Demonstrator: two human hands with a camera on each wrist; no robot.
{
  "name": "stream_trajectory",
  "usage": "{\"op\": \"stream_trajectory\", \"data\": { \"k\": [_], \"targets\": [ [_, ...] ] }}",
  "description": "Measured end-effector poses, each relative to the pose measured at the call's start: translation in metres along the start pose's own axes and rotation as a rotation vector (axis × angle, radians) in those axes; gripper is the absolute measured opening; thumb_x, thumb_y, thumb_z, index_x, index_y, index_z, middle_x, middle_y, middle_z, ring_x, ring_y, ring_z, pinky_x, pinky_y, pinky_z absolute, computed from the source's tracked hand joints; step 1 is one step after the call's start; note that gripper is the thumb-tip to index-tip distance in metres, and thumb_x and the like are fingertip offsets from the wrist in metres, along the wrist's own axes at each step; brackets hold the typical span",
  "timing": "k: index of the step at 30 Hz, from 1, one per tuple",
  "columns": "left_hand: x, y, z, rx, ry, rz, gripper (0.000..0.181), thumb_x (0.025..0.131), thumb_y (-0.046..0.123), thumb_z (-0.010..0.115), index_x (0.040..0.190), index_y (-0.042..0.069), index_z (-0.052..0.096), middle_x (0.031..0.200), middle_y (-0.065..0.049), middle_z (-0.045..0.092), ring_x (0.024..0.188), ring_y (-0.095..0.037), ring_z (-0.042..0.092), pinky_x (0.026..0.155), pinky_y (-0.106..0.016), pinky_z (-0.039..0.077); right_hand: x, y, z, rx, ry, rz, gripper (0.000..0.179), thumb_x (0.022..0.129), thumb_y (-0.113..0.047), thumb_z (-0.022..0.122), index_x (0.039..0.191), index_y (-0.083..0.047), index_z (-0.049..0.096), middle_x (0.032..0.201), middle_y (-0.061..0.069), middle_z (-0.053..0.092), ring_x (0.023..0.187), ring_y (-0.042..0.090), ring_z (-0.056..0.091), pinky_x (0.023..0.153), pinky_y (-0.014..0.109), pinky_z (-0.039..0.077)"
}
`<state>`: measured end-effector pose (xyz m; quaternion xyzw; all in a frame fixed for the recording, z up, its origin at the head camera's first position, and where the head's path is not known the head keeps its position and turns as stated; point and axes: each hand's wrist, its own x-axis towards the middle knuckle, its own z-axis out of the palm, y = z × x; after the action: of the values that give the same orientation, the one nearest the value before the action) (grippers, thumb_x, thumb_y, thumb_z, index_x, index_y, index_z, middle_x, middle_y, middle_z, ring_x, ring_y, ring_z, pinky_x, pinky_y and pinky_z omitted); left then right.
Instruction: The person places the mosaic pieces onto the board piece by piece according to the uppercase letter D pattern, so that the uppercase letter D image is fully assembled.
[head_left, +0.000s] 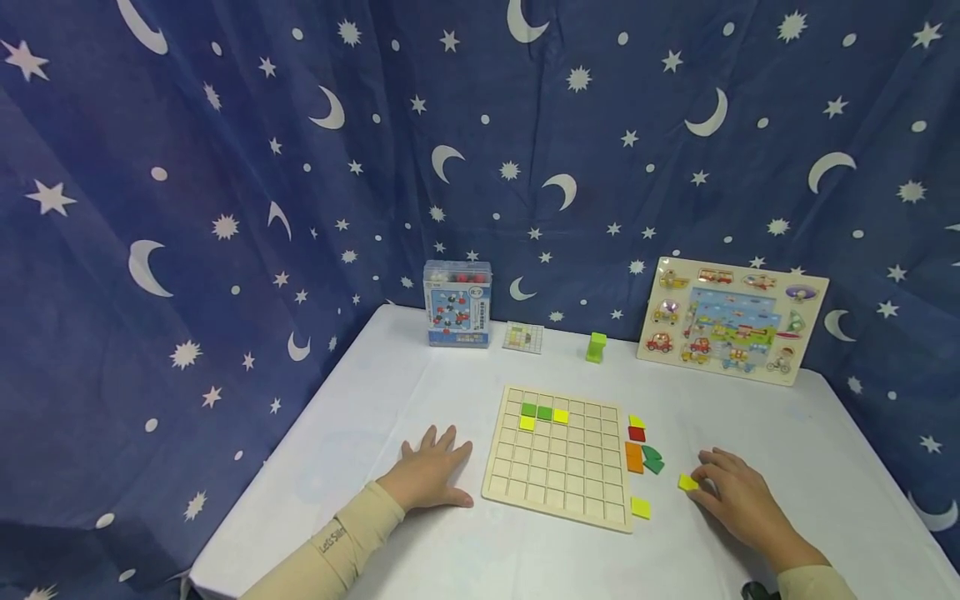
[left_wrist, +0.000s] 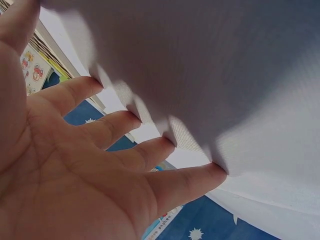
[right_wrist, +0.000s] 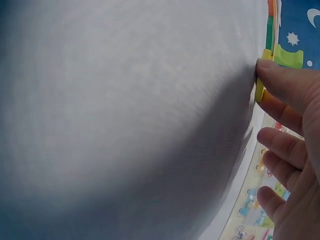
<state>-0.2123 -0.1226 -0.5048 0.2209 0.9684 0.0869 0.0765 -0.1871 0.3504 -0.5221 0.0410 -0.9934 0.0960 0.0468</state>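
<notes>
My left hand [head_left: 426,477] rests on the white table with fingers spread, left of a wooden grid board [head_left: 557,468]; its fingertips [left_wrist: 212,172] touch the cloth. To the right of the board, my right hand [head_left: 738,504] pinches a yellow tile [head_left: 687,482] by its edge between thumb and index finger. From the side, the right wrist view shows that yellow tile [right_wrist: 259,87] close over the cloth, the other fingers loosely bent. On the board's upper left lie two green tiles [head_left: 537,412] and a yellow tile [head_left: 561,416] in a row, with another yellow tile [head_left: 527,423] below.
Loose tiles lie along the board's right edge: red [head_left: 637,434], orange [head_left: 634,457], green [head_left: 652,460] and yellow [head_left: 641,507]. Behind stand a clear-lidded box [head_left: 458,304], a pattern card [head_left: 523,337], a lime-green block [head_left: 596,347] and a vehicle picture puzzle [head_left: 733,321] against the starry curtain.
</notes>
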Motion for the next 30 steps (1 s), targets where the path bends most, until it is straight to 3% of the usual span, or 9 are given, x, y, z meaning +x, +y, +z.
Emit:
{"op": "stream_trajectory", "data": {
  "k": [8,12,18,30],
  "targets": [
    [-0.002,0.0,0.0,-0.005,0.004,-0.002,0.092,0.073,0.066,0.073,0.145,0.013,0.051,0.154,-0.024,0.037,0.139,-0.056,0.03,0.093,-0.081,0.031,0.011,-0.021,-0.005,0.014,0.001,-0.032,0.023,0.077,-0.022,0.084,0.091,-0.008,0.071,0.134,0.029,0.054,0.132,0.049,0.036,0.105,0.07,0.025],
    [-0.001,-0.001,0.0,-0.004,0.002,-0.004,0.093,0.073,0.067,0.072,0.145,0.013,0.051,0.154,-0.024,0.037,0.139,-0.056,0.029,0.093,-0.081,0.031,0.022,-0.05,-0.009,0.034,0.021,-0.077,0.024,0.077,-0.024,0.084,0.092,-0.01,0.071,0.138,0.025,0.054,0.135,0.046,0.036,0.108,0.068,0.024],
    [0.0,-0.002,-0.001,0.002,-0.019,-0.008,0.093,0.074,0.069,0.069,0.147,0.015,0.048,0.156,-0.023,0.035,0.14,-0.055,0.027,0.095,-0.08,0.03,0.042,-0.094,-0.008,0.086,0.06,-0.22,0.022,0.082,-0.025,0.082,0.095,-0.011,0.071,0.139,0.02,0.055,0.137,0.042,0.039,0.109,0.064,0.027],
    [-0.002,-0.001,-0.002,0.007,-0.022,-0.012,0.092,0.074,0.067,0.071,0.147,0.015,0.049,0.155,-0.022,0.036,0.141,-0.054,0.028,0.096,-0.079,0.03,0.082,-0.171,0.015,0.092,-0.032,-0.348,0.023,0.084,-0.028,0.08,0.099,-0.013,0.072,0.143,0.013,0.054,0.141,0.035,0.038,0.113,0.058,0.028]
  ]
}}
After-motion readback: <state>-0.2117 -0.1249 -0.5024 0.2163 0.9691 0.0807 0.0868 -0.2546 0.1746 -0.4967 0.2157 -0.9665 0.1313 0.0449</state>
